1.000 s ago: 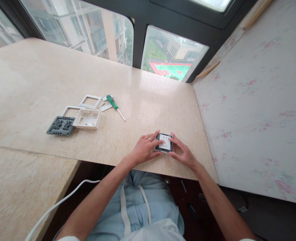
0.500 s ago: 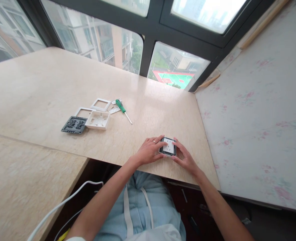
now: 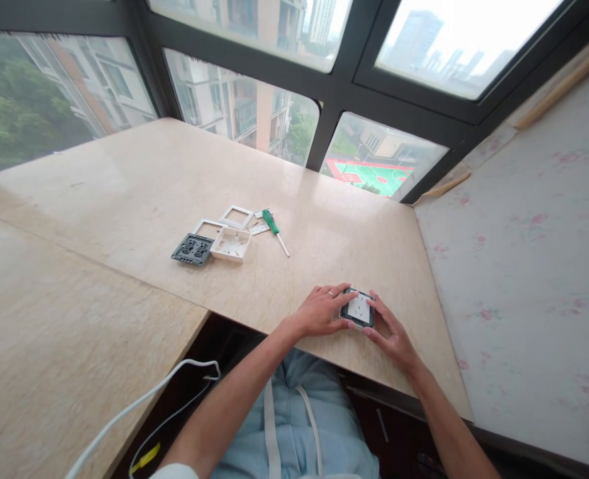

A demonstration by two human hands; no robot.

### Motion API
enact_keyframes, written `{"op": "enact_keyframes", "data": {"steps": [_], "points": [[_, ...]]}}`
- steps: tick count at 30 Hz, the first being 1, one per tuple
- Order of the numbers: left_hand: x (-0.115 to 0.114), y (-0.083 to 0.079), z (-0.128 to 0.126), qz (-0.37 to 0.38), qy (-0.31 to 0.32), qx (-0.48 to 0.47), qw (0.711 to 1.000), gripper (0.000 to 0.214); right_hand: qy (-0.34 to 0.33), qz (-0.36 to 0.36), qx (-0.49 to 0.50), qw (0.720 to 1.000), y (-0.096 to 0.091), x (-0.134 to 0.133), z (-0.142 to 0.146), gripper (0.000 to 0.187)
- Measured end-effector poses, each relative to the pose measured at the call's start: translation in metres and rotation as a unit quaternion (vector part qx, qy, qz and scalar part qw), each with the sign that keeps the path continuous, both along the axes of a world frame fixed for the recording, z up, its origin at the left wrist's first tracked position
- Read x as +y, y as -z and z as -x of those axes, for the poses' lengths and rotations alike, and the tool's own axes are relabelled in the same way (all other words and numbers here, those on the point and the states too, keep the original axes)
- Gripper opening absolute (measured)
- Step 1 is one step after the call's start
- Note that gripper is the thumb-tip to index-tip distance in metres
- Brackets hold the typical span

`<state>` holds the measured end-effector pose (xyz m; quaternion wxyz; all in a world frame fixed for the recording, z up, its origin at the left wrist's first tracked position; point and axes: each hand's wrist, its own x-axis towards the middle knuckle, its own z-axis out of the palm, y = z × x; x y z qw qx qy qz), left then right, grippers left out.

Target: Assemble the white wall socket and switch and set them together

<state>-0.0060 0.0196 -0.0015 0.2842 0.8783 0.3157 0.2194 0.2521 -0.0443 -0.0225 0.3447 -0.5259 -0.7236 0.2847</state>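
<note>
A wall socket (image 3: 359,309) with a white slotted face and dark grey frame rests on the stone counter near its front edge. From the left, my left hand (image 3: 322,311) grips it, thumb at the near edge and fingers over the far edge and face. On the opposite side, my right hand (image 3: 391,336) holds the socket's right edge between thumb and fingers. A white rim shows under the grey frame along the near side; whatever lies beneath the socket is hidden.
Left of my hands lie a dark grey socket back (image 3: 193,249), a white mounting box (image 3: 231,245), white cover frames (image 3: 236,216), small white pieces (image 3: 259,228) and a green-handled screwdriver (image 3: 276,231). A white cable (image 3: 139,398) hangs at lower left. A papered wall (image 3: 524,266) bounds the right.
The camera view has shifted, so the whole scene appears farther right and slightly lower. Both hands keep hold of the socket with almost the same grip.
</note>
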Motion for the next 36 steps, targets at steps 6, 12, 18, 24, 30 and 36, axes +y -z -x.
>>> {"op": "enact_keyframes", "data": {"steps": [6, 12, 18, 24, 30, 36], "points": [[-0.003, 0.001, -0.001, -0.023, -0.009, 0.010, 1.000, 0.069, 0.008, -0.005, -0.007, 1.000, 0.006, 0.000, -0.004, 0.060], [-0.004, 0.003, -0.001, -0.029, -0.010, 0.009, 1.000, 0.067, 0.025, 0.019, 0.061, 0.998, 0.011, 0.001, -0.009, 0.059], [-0.005, 0.004, -0.001, -0.031, -0.013, 0.003, 0.999, 0.067, 0.105, 0.019, 0.116, 0.987, -0.003, 0.018, 0.005, 0.053], [-0.006, 0.004, -0.001, -0.038, -0.013, -0.002, 0.999, 0.066, -0.010, -0.056, 0.026, 0.998, -0.052, 0.073, 0.066, 0.041], [-0.005, 0.006, -0.002, -0.034, -0.018, -0.002, 0.999, 0.061, -0.161, -0.106, -0.059, 0.980, -0.092, 0.154, 0.180, 0.037], [-0.003, 0.011, -0.007, -0.036, -0.015, 0.014, 0.999, 0.058, -0.199, -0.102, -0.278, 0.934, -0.092, 0.231, 0.273, 0.032]]}}
